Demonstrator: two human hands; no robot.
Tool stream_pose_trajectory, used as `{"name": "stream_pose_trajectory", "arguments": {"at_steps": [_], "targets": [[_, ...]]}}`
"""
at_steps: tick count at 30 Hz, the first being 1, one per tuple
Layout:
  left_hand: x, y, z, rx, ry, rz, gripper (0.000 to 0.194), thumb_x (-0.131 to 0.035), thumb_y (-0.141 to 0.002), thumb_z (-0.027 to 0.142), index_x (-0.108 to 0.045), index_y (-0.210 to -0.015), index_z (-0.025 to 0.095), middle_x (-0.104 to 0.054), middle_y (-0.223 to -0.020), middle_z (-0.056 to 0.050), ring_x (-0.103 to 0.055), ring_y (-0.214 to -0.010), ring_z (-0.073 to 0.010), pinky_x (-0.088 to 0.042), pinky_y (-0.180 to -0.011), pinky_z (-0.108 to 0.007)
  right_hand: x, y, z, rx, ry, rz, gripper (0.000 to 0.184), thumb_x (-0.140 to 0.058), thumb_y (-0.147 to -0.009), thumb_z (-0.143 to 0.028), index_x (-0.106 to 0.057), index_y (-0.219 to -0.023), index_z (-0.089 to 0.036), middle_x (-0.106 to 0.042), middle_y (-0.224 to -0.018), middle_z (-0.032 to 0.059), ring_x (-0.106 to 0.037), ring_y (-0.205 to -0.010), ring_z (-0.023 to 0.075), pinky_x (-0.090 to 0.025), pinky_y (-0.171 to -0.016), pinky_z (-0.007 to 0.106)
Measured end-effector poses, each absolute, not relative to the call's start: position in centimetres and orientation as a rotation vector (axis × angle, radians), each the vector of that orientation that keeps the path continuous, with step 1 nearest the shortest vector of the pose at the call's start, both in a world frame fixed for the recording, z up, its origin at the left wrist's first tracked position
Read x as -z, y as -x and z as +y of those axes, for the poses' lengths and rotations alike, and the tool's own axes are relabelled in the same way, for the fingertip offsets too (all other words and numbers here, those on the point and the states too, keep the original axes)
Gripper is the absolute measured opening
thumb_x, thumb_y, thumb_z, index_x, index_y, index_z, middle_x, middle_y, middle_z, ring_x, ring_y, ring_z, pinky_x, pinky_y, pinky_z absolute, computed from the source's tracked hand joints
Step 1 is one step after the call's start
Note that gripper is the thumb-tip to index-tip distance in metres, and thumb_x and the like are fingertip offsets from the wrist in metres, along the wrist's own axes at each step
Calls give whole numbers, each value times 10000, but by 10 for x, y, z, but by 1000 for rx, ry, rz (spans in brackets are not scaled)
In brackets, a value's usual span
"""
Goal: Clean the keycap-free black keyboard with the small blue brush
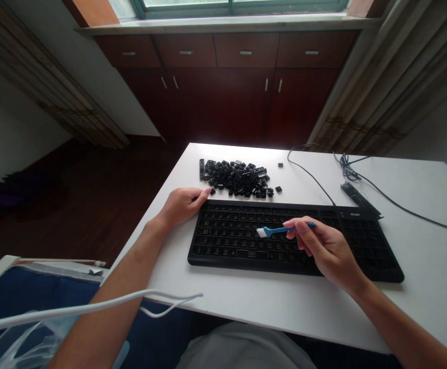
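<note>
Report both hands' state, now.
Left hand: partly curled, at the keyboard's upper left corner; a firm grip can't be told.
Right hand: closed on the blue brush, bristles over the keyboard.

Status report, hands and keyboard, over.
Right hand holding blue brush over keyboard, keycaps off. Left hand at keyboard's upper left corner. Loose keycaps piled just beyond; nothing lying between brush and keyboard. Over.

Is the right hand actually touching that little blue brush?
Touching: the head view shows the right hand pinching the blue brush by its handle, between thumb and fingers.
</note>
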State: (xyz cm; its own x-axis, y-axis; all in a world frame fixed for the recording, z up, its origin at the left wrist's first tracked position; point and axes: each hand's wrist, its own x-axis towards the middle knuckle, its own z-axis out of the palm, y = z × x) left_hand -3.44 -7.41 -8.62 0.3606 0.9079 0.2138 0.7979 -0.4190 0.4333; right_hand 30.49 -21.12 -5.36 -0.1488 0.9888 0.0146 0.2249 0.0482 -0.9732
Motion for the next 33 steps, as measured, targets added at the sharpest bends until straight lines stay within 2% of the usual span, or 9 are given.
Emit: {"name": "stream_pose_trajectory", "arguments": {"at_steps": [7, 18, 26, 33], "targets": [[87, 35, -74, -593, -2358, 1540, 486, -443, -934, 452, -349, -558, 157, -293, -540, 30, -278, -527, -79, -211, -545, -259, 54, -305, -211, -1104, 1337, -1501, 250, -490, -959, -366, -669, -1076, -235, -655, -836, 12, -539, -649, 80, -427, -529, 195], [87, 36, -73, -604, -2361, 1532, 483, -452, -931, 444, -355, -555, 156, -298, -541, 28, -280, -530, -81, -202, -549, -265, 58, -305, -210, -878, 1260, -1732, 193, -502, -953, -234, -648, -1080, -238, -642, -916, 10, -575, -690, 89, -455, -610, 231], [87, 36, -73, -593, -2358, 1538, 488, -448, -929, 452, -362, -550, 157, -306, -539, 27, -288, -529, -81, -204, -551, -264, 61, -308, -211, -829, 1247, -1807, 208, -498, -949, -204, -618, -1116, -239, -632, -922, 11, -565, -686, 91, -452, -620, 235], [85, 35, -74, -599, -2368, 1529, 482, -437, -936, 444, -359, -556, 157, -316, -542, 25, -302, -531, -82, -207, -549, -261, 62, -308, -210, -778, 1227, -1867, 204, -519, -934, -188, -602, -1114, -238, -639, -971, 28, -618, -803, 126, -481, -689, 249]]}}
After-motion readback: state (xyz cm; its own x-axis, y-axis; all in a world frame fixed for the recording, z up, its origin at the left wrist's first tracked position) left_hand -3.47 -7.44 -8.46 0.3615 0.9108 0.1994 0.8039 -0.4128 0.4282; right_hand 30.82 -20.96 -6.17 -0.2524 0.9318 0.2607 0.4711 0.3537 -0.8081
